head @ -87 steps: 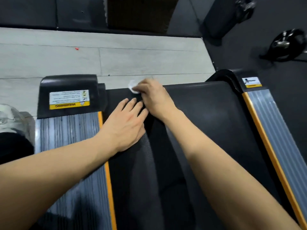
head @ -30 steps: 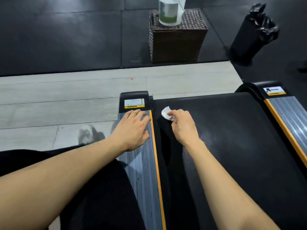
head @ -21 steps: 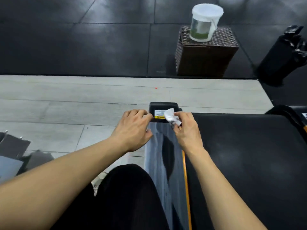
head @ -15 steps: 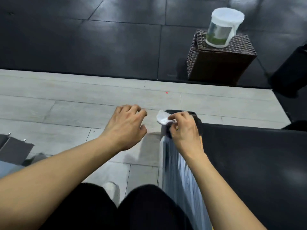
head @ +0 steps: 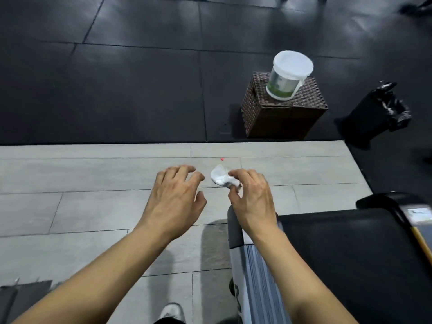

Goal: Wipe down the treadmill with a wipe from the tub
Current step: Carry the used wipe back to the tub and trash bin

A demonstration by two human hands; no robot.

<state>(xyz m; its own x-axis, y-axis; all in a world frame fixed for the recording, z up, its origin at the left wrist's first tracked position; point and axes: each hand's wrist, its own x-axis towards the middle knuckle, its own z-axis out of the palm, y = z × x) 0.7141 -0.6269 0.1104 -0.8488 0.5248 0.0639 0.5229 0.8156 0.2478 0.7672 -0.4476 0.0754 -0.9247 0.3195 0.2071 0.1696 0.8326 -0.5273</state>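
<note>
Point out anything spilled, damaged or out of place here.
Nothing looks spilled or broken. The wipe tub stands upright and lidded on the wicker box. Only a tiny red speck lies on the grey floor beyond the crumpled wipe.

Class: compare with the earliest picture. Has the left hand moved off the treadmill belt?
Yes. The left hand has left the belt, now hanging left of the side rail, over the grey floor.

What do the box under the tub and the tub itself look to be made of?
The box looks like dark brown woven wicker or rattan: a basket-weave pattern shows on its sides and top. The tub seems to be clear glossy plastic with a white, matte-looking lid.
</note>
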